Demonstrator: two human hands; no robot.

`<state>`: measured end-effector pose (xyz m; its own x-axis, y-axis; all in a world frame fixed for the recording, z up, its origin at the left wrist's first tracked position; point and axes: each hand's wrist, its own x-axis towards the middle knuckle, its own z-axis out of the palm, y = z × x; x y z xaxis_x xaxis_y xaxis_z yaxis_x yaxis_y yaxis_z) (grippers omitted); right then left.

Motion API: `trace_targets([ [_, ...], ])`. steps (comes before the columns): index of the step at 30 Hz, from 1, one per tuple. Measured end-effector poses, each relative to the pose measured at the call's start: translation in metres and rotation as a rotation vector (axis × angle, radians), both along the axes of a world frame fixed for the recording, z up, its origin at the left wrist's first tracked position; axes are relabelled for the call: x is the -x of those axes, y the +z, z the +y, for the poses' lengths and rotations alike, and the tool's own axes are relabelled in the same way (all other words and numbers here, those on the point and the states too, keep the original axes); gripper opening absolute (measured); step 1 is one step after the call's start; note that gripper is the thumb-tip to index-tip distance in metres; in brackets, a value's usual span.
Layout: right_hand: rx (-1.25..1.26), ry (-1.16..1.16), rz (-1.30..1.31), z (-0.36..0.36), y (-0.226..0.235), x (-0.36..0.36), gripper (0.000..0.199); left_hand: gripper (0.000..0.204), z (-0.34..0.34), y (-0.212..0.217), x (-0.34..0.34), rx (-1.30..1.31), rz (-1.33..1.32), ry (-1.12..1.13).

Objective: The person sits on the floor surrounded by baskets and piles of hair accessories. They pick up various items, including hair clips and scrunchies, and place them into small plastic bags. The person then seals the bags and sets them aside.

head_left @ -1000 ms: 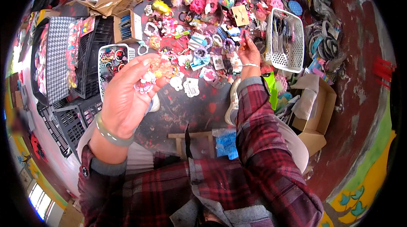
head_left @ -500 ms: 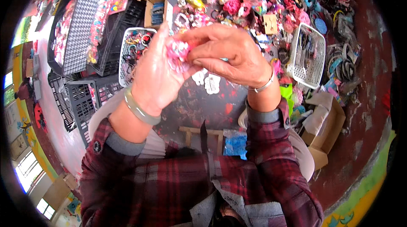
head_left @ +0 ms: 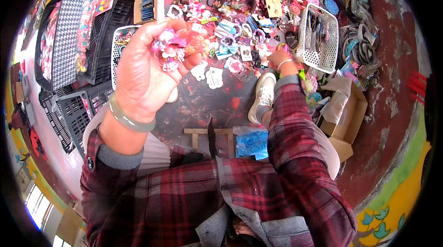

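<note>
— Since half a second ago: right hand (head_left: pixel 278 57) gone from the cluster, now stretched out to the heap of hair accessories (head_left: pixel 251 16) on the dark floor.

— And the left hand (head_left: pixel 147 69)?

— Raised close to the camera, fingers curled tight around a bunch of pink flower clips (head_left: pixel 177 46). Covers part of the white basket (head_left: pixel 121 44) behind it.

— Right hand's grip?

— Cannot tell; too small, half lost among the clutter. Something pink at the fingertips, hard to make out.

— Packages?

— Pale yellow card (head_left: pixel 274 6) in the heap, top centre. Brown cardboard box (head_left: pixel 344 108) open at right. Clear bag of blue pieces (head_left: pixel 251 141) beside a small wooden stool (head_left: pixel 210 137).

— Around?

— White wire basket (head_left: pixel 318 37) just right of the reaching hand, black crates (head_left: pixel 76 108) at left, white shoe (head_left: pixel 263 94) under the right sleeve.
</note>
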<state>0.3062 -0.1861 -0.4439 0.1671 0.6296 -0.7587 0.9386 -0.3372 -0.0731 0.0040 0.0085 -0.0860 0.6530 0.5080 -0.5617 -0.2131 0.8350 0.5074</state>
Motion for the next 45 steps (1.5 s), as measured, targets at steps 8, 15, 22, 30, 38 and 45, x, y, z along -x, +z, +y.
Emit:
trace_targets([
  [8, -0.604, -1.067, -0.05, 0.004, -0.02, 0.131, 0.018, 0.021, 0.0, -0.006, 0.0, 0.012, 0.022, 0.011],
  [15, -0.697, -1.158, 0.11, 0.052, -0.002, 0.12, 0.025, 0.021, -0.002, -0.005, 0.002, 0.019, 0.045, 0.025],
  [22, -0.565, -1.119, 0.194, 0.07, 0.003, 0.042, 0.052, 0.023, -0.002, -0.005, 0.002, 0.016, 0.067, 0.01],
  [30, -0.783, -0.645, 0.253, 0.058, -0.035, 0.124, 0.028, 0.023, -0.004, -0.003, -0.005, 0.008, 0.082, -0.001],
  [38, -0.991, -1.196, -0.049, 0.074, -0.016, 0.076, 0.031, 0.023, -0.002, -0.006, 0.005, -0.013, 0.048, -0.02],
  [45, -0.61, -0.702, -0.051, 0.051, -0.042, -0.008, 0.04, 0.023, -0.002, -0.003, 0.003, 0.045, 0.07, 0.004],
])
